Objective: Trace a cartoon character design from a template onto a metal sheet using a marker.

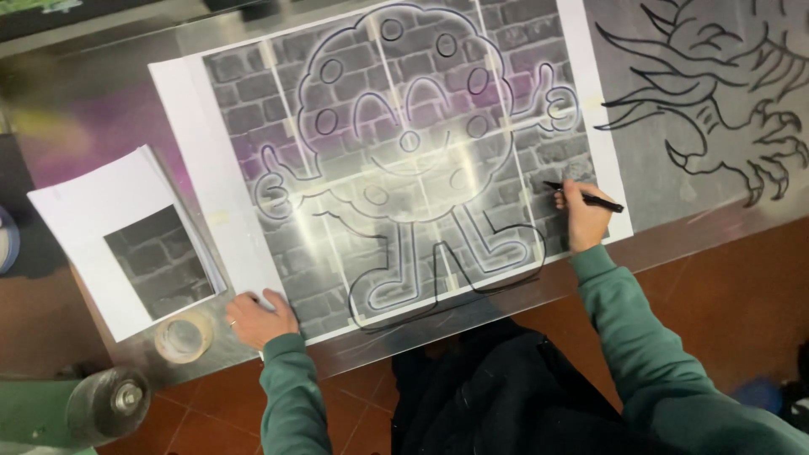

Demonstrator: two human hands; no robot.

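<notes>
At the far left edge, one roll [7,240] shows only as a blue and white sliver, too cut off to tell more. Low in the left corner, one dark cylindrical roller [108,404] with a metal hub rests on a green part. Just above it, one roll of clear tape [183,338] lies flat on the bench [101,109], whose surface is glossy and reflective. Beside the tape sits one stack of white sheets [101,223], its top sheet bearing a small grey print of a brick wall.

The left hand [257,318] lies palm down with its fingers spread flat, pressing the lower left corner of the large print [396,160]. That print is one big sheet pieced from several panels, showing a grey brick wall with a glowing outline of a cartoon tree figure: two arms, two thumbs-up fists, two legs, and round spots on its crown. It lies in the middle of the bench under a clear, shiny sheet, and a dark traced line follows the two legs.

The right hand [581,215] pinches one black marker [590,199] between thumb and fingers, its tip touching the surface at the right side of the print, near the figure's right-hand fist. Both arms wear green sleeves.

Further right, one black line drawing of clawed limbs [716,109] covers the bench. Below the bench edge lies a red tiled floor [742,278].
</notes>
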